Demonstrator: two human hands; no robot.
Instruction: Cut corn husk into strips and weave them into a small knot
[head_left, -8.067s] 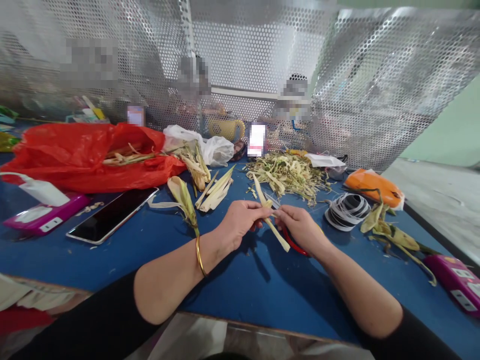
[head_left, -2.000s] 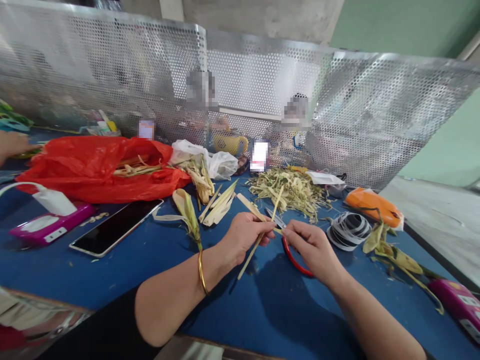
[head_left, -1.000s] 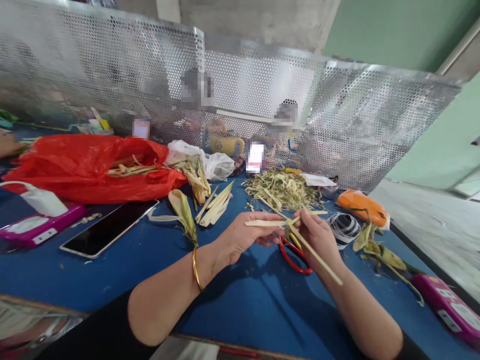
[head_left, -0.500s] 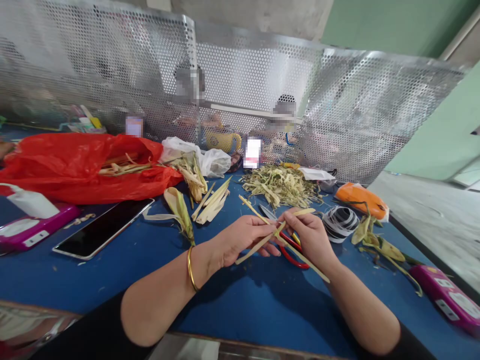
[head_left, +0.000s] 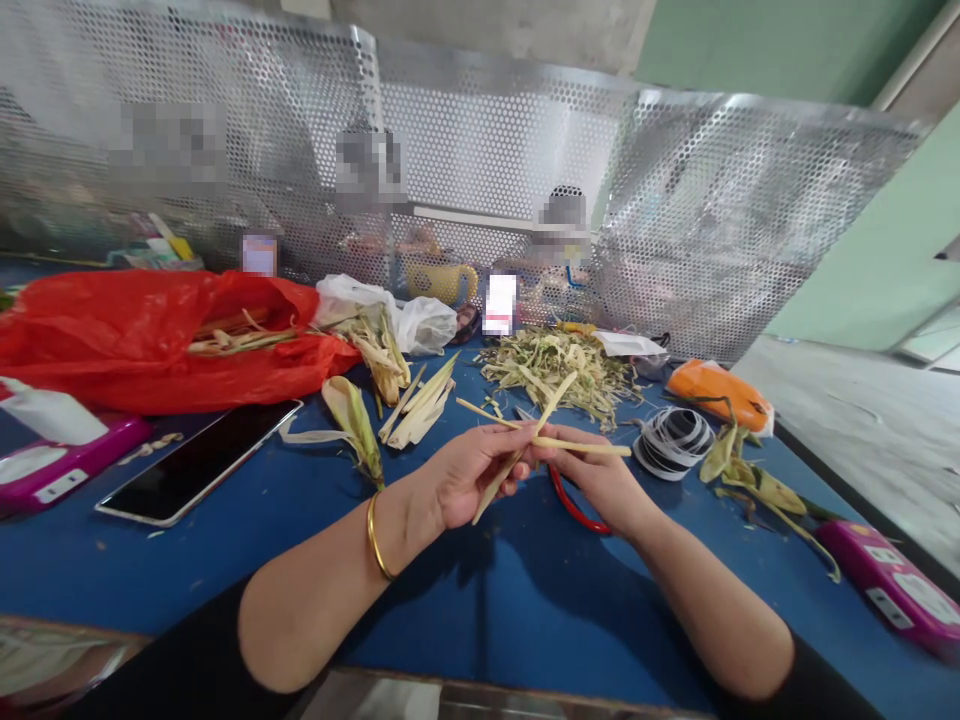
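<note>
Crossed corn husk strips (head_left: 556, 402) meet between my fingers above the blue table, their ends sticking out several ways. My left hand (head_left: 480, 465), with a gold bangle at the wrist, pinches them near the crossing. From the other side my right hand (head_left: 596, 478) grips the same strips, its fingertips touching those of the left. Red-handled scissors (head_left: 574, 505) lie on the table behind and under my right hand, partly covered by it. Ahead of my hands is a heap of shredded husk (head_left: 559, 365). Flat husk pieces (head_left: 424, 405) and a whole husk (head_left: 351, 420) lie to the left.
A red plastic bag (head_left: 150, 335) with husks and a phone (head_left: 199, 465) lie left. At right are a coil of white-and-black strip (head_left: 673, 443), an orange packet (head_left: 720, 393) and a purple power strip (head_left: 892, 585). A perforated metal screen (head_left: 487, 140) stands behind; people show through it.
The strips have turned: one end now points up and away, and the end that ran down over my right wrist is gone from there. My hands have drawn closer together.
</note>
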